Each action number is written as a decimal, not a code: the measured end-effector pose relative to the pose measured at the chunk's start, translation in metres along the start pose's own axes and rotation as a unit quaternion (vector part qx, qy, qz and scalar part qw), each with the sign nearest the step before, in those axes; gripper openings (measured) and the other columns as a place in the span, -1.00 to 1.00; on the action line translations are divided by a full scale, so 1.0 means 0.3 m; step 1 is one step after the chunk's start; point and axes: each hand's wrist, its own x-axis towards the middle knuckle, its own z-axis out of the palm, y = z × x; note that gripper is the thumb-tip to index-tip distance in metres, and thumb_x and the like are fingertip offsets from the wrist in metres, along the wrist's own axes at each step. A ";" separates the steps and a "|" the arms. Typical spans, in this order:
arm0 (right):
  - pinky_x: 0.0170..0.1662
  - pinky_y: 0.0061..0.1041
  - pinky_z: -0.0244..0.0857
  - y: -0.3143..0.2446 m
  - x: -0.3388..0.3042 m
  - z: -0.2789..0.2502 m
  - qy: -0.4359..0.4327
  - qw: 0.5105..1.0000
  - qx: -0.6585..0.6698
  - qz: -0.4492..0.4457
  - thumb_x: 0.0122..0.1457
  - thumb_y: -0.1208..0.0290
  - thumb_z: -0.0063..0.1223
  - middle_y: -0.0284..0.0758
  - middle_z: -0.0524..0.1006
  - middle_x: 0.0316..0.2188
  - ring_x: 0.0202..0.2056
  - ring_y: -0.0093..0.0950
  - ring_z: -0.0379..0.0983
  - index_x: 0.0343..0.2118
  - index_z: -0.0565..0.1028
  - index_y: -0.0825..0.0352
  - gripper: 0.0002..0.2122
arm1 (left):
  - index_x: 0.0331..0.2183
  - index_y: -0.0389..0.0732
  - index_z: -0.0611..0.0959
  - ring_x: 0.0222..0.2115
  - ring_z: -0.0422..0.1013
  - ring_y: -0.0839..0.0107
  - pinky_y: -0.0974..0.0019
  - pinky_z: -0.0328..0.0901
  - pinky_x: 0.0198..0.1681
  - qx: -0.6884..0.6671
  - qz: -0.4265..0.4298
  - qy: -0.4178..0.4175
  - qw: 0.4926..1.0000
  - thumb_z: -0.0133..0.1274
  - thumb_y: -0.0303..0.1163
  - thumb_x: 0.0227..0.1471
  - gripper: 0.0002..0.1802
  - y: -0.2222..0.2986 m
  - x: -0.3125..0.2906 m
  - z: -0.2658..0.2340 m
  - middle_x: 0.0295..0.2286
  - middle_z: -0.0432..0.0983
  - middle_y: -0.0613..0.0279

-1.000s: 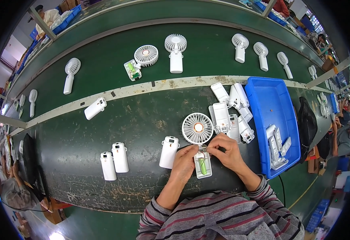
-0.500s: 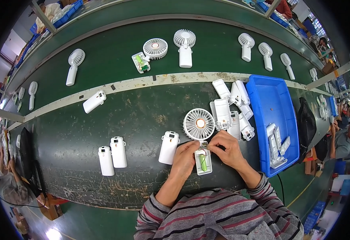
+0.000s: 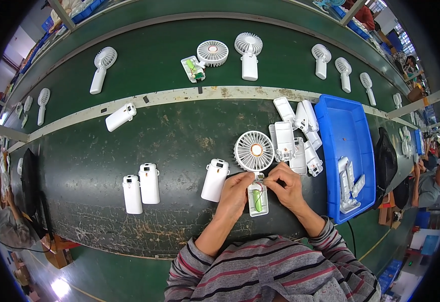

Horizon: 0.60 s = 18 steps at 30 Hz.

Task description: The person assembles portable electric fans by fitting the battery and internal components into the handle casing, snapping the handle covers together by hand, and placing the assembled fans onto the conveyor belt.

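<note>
A white handheld fan (image 3: 254, 152) lies in front of me with its round grille away from me. Its handle is an uncovered half-shell (image 3: 258, 212) with a green battery (image 3: 257, 200) and thin dark and red wires inside. My left hand (image 3: 233, 197) is closed on the fan's neck and the left side of the handle. My right hand (image 3: 286, 187) pinches at the neck's right side, by a small circuit part; what its fingertips hold is too small to make out. Left of my hands stands a white handle casing (image 3: 215, 180).
White casings (image 3: 150, 183) lie to the left and one (image 3: 121, 117) farther back. Loose handle shells (image 3: 284, 141) are heaped beside a blue bin (image 3: 334, 201) on the right. Beyond the pale rail (image 3: 177, 95), a green belt carries several fans (image 3: 249, 55), one uncovered (image 3: 213, 53).
The fans on the belt have moved to the right. The whole view has shifted slightly. My hands stay at the fan's neck with nearly the same grip.
</note>
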 end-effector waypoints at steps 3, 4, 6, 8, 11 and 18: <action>-0.41 -0.56 0.16 -0.002 -0.001 0.008 0.011 1.000 0.002 -0.010 -0.10 0.56 0.17 -0.36 0.45 -0.60 -0.50 -0.52 0.32 -0.59 0.49 0.36 -0.93 | -0.32 -0.36 0.54 -0.51 0.40 0.59 0.51 0.31 -0.45 -0.005 0.001 0.001 1.000 -0.10 -0.41 0.14 -0.79 0.004 -0.005 0.003 -0.48 0.47 0.27; -0.41 -0.56 0.16 -0.004 0.001 0.009 0.013 1.000 0.011 -0.001 -0.10 0.57 0.17 -0.36 0.45 -0.60 -0.50 -0.52 0.32 -0.59 0.49 0.36 -0.93 | -0.32 -0.37 0.54 -0.51 0.40 0.58 0.50 0.31 -0.44 -0.007 0.002 0.001 1.000 -0.10 -0.41 0.14 -0.79 0.010 -0.009 0.007 -0.47 0.48 0.26; -0.41 -0.56 0.16 -0.001 0.003 0.007 0.013 1.000 0.019 0.007 -0.10 0.57 0.17 -0.36 0.45 -0.60 -0.50 -0.52 0.32 -0.59 0.49 0.36 -0.93 | -0.32 -0.37 0.54 -0.50 0.41 0.57 0.50 0.31 -0.43 -0.010 0.002 -0.001 1.000 -0.10 -0.41 0.14 -0.79 0.017 -0.012 0.014 -0.47 0.48 0.25; -0.41 -0.56 0.16 0.004 0.002 0.006 0.011 1.000 0.029 0.003 -0.10 0.58 0.17 -0.36 0.45 -0.60 -0.50 -0.51 0.31 -0.58 0.49 0.36 -0.94 | -0.32 -0.37 0.54 -0.50 0.41 0.56 0.49 0.32 -0.42 -0.011 -0.001 -0.009 1.000 -0.10 -0.41 0.13 -0.79 0.019 -0.014 0.018 -0.46 0.49 0.25; -0.42 -0.56 0.16 -0.024 0.013 0.019 0.023 0.999 -0.011 -0.040 -0.10 0.59 0.17 -0.35 0.45 -0.60 -0.51 -0.50 0.32 -0.58 0.49 0.36 -0.94 | -0.32 -0.36 0.55 -0.49 0.41 0.56 0.49 0.32 -0.43 -0.005 0.004 -0.005 1.000 -0.10 -0.40 0.14 -0.78 0.013 -0.007 0.005 -0.47 0.48 0.25; -0.40 -0.50 0.18 -0.043 0.041 -0.013 -0.028 0.988 -0.091 -0.118 -0.14 0.60 0.17 -0.33 0.43 -0.59 -0.51 -0.41 0.33 -0.57 0.48 0.35 -0.92 | -0.32 -0.34 0.56 -0.51 0.39 0.59 0.50 0.30 -0.46 -0.007 -0.005 -0.002 1.000 -0.09 -0.39 0.14 -0.78 0.015 -0.010 0.012 -0.47 0.47 0.30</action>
